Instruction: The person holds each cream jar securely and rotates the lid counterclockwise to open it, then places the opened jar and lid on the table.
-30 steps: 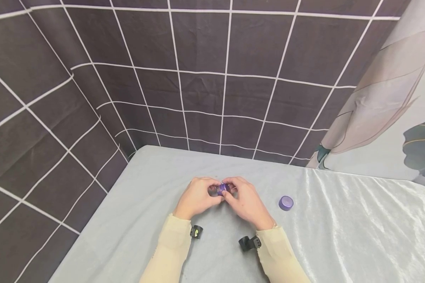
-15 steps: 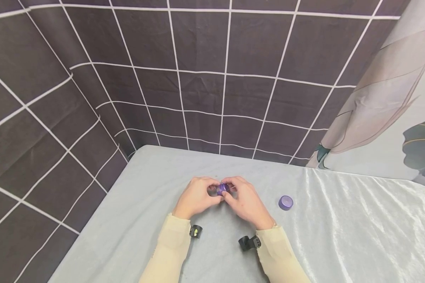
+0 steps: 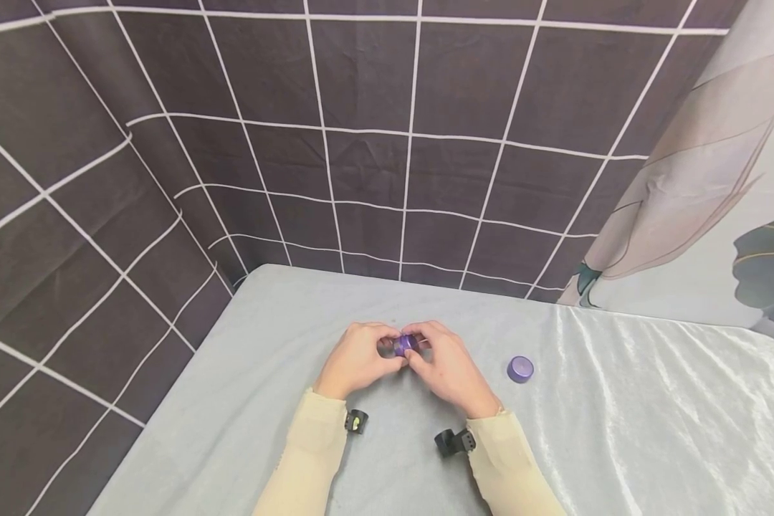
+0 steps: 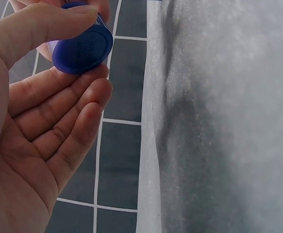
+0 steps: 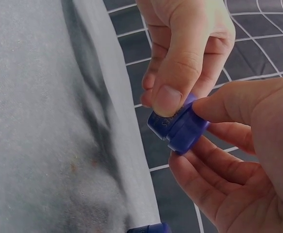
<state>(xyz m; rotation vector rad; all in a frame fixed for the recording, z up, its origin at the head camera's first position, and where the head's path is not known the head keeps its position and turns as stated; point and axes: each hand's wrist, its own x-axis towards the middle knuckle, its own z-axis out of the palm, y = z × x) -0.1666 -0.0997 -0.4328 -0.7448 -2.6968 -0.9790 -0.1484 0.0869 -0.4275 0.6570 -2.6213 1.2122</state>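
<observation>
The left hand point(image 3: 359, 358) pinches one end of a small purple container point(image 3: 405, 345), which sits between both hands over the pale cloth point(image 3: 619, 423); the right hand point(image 3: 448, 369) grips its other end with thumb and fingers. Farther right, a round purple piece point(image 3: 520, 370) rests on the cloth.

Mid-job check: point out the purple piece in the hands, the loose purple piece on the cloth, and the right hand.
Held purple piece point(image 5: 186, 132): right wrist view, side wall near its seam.
Loose purple piece point(image 3: 521, 368): head view, flat top.
Right hand point(image 3: 451, 367): head view, back of it.
</observation>
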